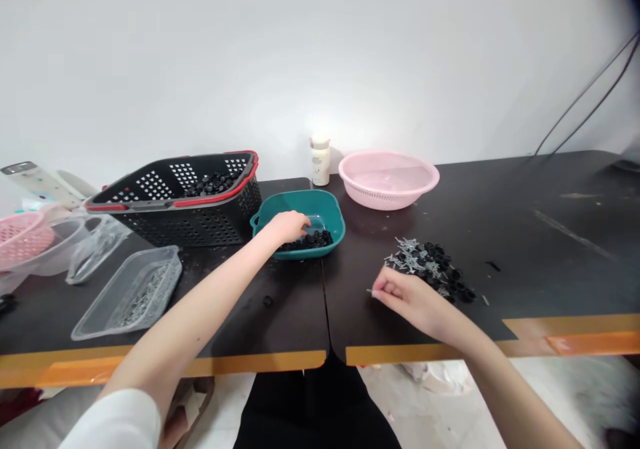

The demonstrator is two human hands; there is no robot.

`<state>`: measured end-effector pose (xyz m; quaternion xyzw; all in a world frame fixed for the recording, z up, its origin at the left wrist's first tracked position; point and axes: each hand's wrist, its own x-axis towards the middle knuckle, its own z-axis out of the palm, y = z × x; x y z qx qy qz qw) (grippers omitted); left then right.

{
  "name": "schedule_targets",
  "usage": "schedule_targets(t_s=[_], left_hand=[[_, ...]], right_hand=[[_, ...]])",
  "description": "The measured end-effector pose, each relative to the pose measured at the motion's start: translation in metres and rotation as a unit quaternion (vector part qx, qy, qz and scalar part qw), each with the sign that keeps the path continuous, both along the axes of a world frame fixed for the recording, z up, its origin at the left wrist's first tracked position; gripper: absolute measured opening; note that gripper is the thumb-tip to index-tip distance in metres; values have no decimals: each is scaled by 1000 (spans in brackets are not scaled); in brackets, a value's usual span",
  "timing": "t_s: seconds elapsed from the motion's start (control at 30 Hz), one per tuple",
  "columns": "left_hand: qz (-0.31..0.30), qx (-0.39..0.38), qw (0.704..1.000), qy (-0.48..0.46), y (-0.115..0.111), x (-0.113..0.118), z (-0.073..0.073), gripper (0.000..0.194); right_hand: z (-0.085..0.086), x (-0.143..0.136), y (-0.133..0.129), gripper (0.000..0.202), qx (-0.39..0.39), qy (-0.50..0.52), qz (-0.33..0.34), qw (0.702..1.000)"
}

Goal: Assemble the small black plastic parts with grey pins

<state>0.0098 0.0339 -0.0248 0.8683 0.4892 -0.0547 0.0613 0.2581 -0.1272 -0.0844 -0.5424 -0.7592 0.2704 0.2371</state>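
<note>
My left hand (290, 226) reaches into a teal basin (337, 219), its fingers bent and a little apart just over small black round plastic parts (316, 239). The fingertips are partly hidden, and nothing shows between them. Above the right part of the table, my right hand (400, 293) is closed in a pinch on a thin metal screw (369, 291), whose end sticks out to the left. Right behind that hand lies a pile of loose screws (409, 257) mixed with black round caps (440, 262). One single black part (267, 300) rests on the table in front of the basin.
A black basket (200, 225) with red-edged handles holds many black parts. In front of it sits a clear tray (95, 322) of screws. A pink basket (385, 199) and a cream bottle (321, 162) stand near the wall. Orange tape (425, 353) lines the table's front edge.
</note>
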Motion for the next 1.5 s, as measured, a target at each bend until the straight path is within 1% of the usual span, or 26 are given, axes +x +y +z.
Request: schedule_targets(t_s=[0.07, 0.13, 0.27, 0.4, 0.47, 0.53, 0.6, 0.73, 0.8, 0.87, 1.0, 1.1, 1.2, 1.27, 1.33, 1.4, 1.5], left_hand=[[-11, -40, 999, 23, 14, 7, -9, 27], [-15, -67, 997, 39, 21, 9, -15, 28], [-2, -93, 994, 59, 25, 7, -20, 30], [21, -90, 994, 56, 25, 6, -23, 30], [33, -74, 996, 46, 23, 6, -22, 30], [43, -51, 997, 32, 19, 5, -17, 31], [44, -24, 999, 12, 13, 3, -10, 32], [21, 14, 999, -24, -1, -7, 1, 33], [14, 16, 999, -24, -5, -11, 2, 32], [10, 5, 1000, -16, -5, -12, -1, 30], [-10, -37, 999, -4, 5, -3, -11, 29], [-14, -52, 999, -6, 13, 8, -17, 28], [-9, -48, 998, -28, 15, 13, -17, 28], [-7, -35, 998, -55, 10, 13, -11, 28], [-8, -16, 995, -96, -2, 9, -2, 24], [-11, 1, 989, -149, -22, 2, 9, 18], [-23, -4, 972, -232, -67, -9, 21, 12]], right_hand=[[0, -1, -12, 13, -36, 58, -2, 998], [-1, -1, -20, 15, -66, 114, -17, 991], [-2, -1, -24, 18, -86, 189, -43, 977], [-5, -15, -24, 16, -113, 267, -62, 955], [-5, -23, -25, 14, -131, 300, -75, 942], [-4, -31, -26, 16, -137, 330, -88, 930], [-2, -37, -26, 17, -127, 354, -101, 921], [5, -50, -21, 17, -89, 404, -127, 902], [8, -59, -16, 16, -70, 424, -127, 894], [10, -67, -13, 16, -61, 434, -122, 891], [10, -79, -13, 17, -60, 432, -110, 893], [8, -79, -18, 16, -61, 426, -112, 896], [6, -74, -24, 16, -63, 422, -121, 896], [6, -69, -26, 16, -62, 422, -132, 895], [5, -64, -26, 17, -55, 427, -147, 891], [5, -61, -25, 19, -43, 438, -166, 883], [10, -62, -27, 21, -13, 460, -197, 866]])
